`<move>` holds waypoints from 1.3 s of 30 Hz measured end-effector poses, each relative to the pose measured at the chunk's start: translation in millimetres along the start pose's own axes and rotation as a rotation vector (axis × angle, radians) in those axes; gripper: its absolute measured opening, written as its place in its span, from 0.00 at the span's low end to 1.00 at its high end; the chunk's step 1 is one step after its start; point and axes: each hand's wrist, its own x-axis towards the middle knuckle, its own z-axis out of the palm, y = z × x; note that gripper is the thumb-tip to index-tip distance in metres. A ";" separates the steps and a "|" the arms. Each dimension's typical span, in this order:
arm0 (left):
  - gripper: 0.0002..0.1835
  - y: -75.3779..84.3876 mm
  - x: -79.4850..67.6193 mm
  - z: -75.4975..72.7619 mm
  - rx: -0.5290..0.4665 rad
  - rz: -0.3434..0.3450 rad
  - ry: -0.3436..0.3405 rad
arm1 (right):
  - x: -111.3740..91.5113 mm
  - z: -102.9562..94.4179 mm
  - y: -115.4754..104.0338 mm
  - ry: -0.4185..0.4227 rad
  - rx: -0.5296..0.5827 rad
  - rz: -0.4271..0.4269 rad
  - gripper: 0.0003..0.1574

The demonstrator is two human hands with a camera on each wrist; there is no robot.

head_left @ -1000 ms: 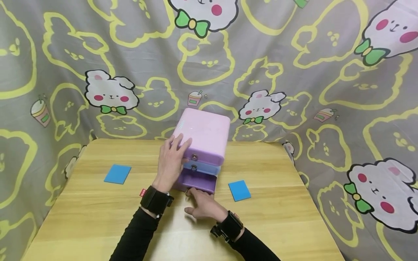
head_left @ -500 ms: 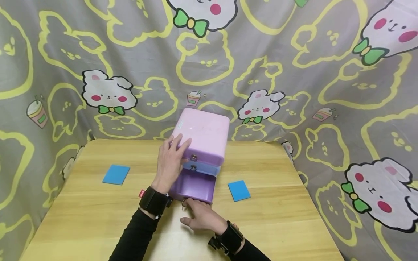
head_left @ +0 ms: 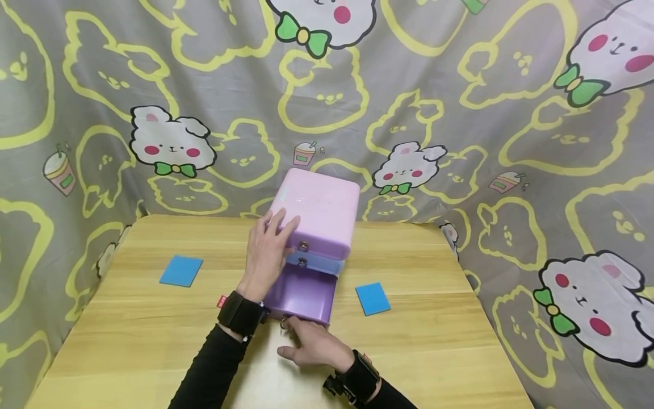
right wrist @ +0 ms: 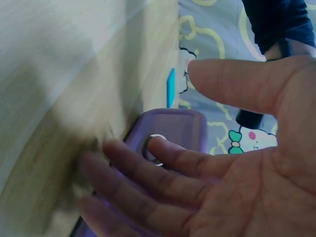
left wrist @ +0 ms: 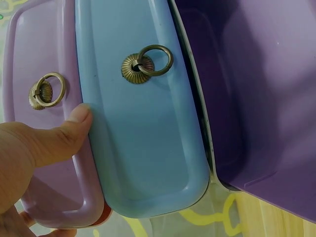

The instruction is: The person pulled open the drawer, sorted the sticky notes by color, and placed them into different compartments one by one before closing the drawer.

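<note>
A small drawer cabinet [head_left: 319, 204] with a pink top stands at the middle of the table. My left hand [head_left: 263, 255] rests on its left side, fingers spread over the top edge. In the left wrist view the thumb [left wrist: 59, 143] presses the front beside the blue drawer [left wrist: 143, 128]. The purple bottom drawer [head_left: 304, 292] is pulled out, and I see nothing lying in the visible part. My right hand [head_left: 317, 343] has its index finger hooked through that drawer's ring pull [right wrist: 146, 148]; the thumb stands apart.
One blue square [head_left: 181, 271] lies on the wooden table [head_left: 434, 341] left of the cabinet, another blue square [head_left: 373, 299] to its right. A patterned grey curtain [head_left: 235, 85] hangs behind and at the sides.
The bottom drawer has slid further out towards me, with my right hand moving back along with it. My left hand has stayed in place on the cabinet.
</note>
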 end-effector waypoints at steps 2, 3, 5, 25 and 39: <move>0.40 0.2 -0.4 0.2 -0.004 -0.002 -0.001 | -2.1 -2.4 -0.1 -0.023 0.040 -0.011 0.30; 0.40 0.3 -0.6 0.1 -0.004 -0.001 -0.001 | -3.2 -4.8 -0.5 -0.042 0.066 -0.021 0.30; 0.40 0.6 -1.0 -0.1 -0.002 0.000 -0.002 | -6.4 -12.5 -1.0 -0.077 0.116 -0.054 0.29; 0.40 3.6 1.5 -0.2 -0.009 -0.012 -0.016 | -29.2 -95.7 85.2 0.411 0.260 0.206 0.24; 0.40 4.6 2.6 -0.8 0.002 -0.006 -0.020 | -20.0 -89.4 142.5 0.368 -0.054 0.595 0.57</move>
